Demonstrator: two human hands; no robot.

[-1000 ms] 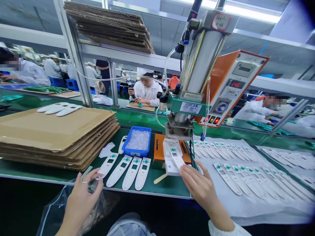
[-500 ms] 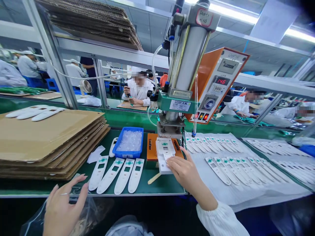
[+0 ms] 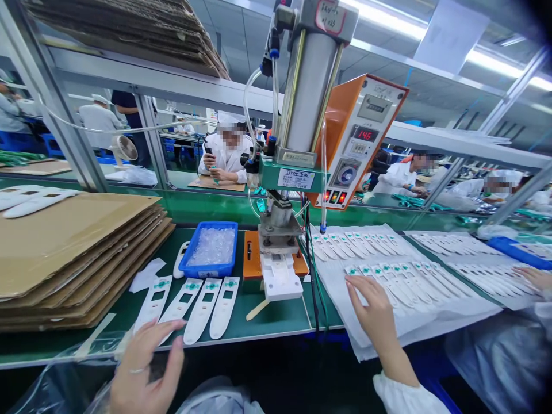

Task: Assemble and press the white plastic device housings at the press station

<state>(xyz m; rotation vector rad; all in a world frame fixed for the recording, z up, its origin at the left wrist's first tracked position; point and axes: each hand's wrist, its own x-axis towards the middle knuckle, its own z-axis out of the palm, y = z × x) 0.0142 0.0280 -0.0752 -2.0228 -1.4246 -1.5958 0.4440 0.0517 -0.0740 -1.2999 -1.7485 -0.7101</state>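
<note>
Four white plastic strips point(image 3: 202, 307) lay side by side on the green bench top point(image 3: 280, 319), their long axes running roughly front to back and fanned slightly, with the green-marked windowed ends pointing toward the pneumatic press point(image 3: 297, 115) and the rounded ends toward the bench edge. The left hand point(image 3: 144, 368) hung palm down just in front of them, its fingers spread and pinching nothing. The right hand point(image 3: 375, 313) reached forward from a white cuff point(image 3: 401, 397), its fingers loosely together, with the fingertips point(image 3: 351, 282) on a white sheet point(image 3: 340, 310) just beside more strips point(image 3: 401, 284) lying diagonally in overlapping rows, upper left to lower right. Farther right, a co-worker's hand point(image 3: 528, 278) rested by another sheet.
</note>
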